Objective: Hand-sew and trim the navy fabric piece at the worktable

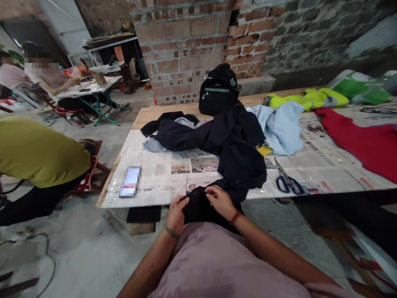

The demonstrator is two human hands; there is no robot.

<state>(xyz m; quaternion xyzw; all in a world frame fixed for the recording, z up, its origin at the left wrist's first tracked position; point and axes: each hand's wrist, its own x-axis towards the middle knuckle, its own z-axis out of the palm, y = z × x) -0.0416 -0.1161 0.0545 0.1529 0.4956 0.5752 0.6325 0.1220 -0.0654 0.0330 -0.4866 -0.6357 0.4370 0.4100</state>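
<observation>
Left hand [175, 214] and right hand [219, 201], lower centre of frame, both pinched shut on dark garment [238, 165]. Garment trails from lap up over desk [325, 169] edge onto newspaper. Fingertips half buried in folds; stitching or tool there hard to make out. Scissors [288, 182] lie just right.

Newspaper [155, 165] left lies open — scissors [288, 182] and, seemingly, heaped clothes [235, 145] block right.
</observation>
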